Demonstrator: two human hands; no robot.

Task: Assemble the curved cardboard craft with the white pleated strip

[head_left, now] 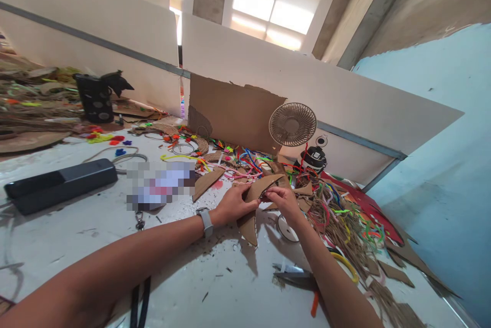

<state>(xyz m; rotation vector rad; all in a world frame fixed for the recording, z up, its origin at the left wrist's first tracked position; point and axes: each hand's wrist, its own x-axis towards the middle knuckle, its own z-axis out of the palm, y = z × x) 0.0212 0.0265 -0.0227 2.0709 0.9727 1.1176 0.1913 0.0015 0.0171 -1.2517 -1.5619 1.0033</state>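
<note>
My left hand (233,206) and my right hand (282,200) both grip a curved, crescent-shaped piece of brown cardboard (251,213) held a little above the white table (184,271). The left hand pinches its middle part, with a watch on that wrist. The right hand's fingers are closed on the upper end of the piece, near a heap of coloured pipe cleaners (249,161). The lower tip of the cardboard points down toward the table.
A small desk fan (292,124) and a large cardboard sheet (233,110) stand at the back. A long black box (59,184) lies at left, pliers (295,277) near my right forearm. Straw-like strips and cardboard scraps (345,231) cover the right side.
</note>
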